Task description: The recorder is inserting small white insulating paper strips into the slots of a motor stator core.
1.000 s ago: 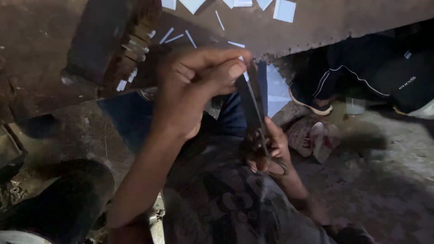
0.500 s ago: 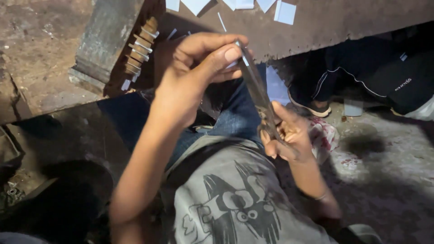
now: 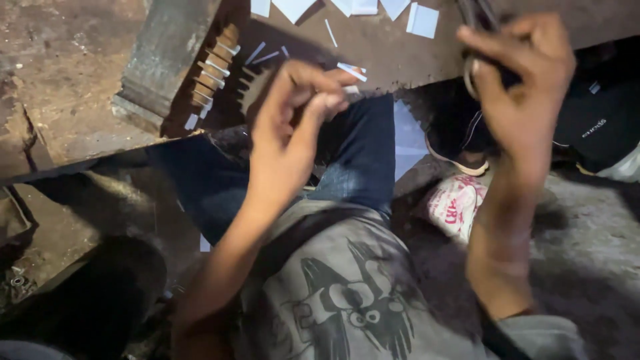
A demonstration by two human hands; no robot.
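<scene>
A worn brown work board [image 3: 400,50] spans the top, its lower edge running just above the knees, with a grey metal block [image 3: 167,57] at its left end. Below it lies rough, dusty ground [image 3: 587,220], open on the right beside a crumpled white-and-red packet [image 3: 457,203]. Blue jeans [image 3: 360,153] and a grey printed shirt [image 3: 340,293] fill the middle. The right hand [image 3: 523,80] is raised at the board's edge, fingers curled tight around dark metal scissors [image 3: 477,20], their loop handle showing by the thumb. The left hand [image 3: 293,127] pinches a thin white paper strip [image 3: 351,71] between thumb and fingertips, above the thigh. Small white paper offcuts [image 3: 423,20] lie scattered on the board.
</scene>
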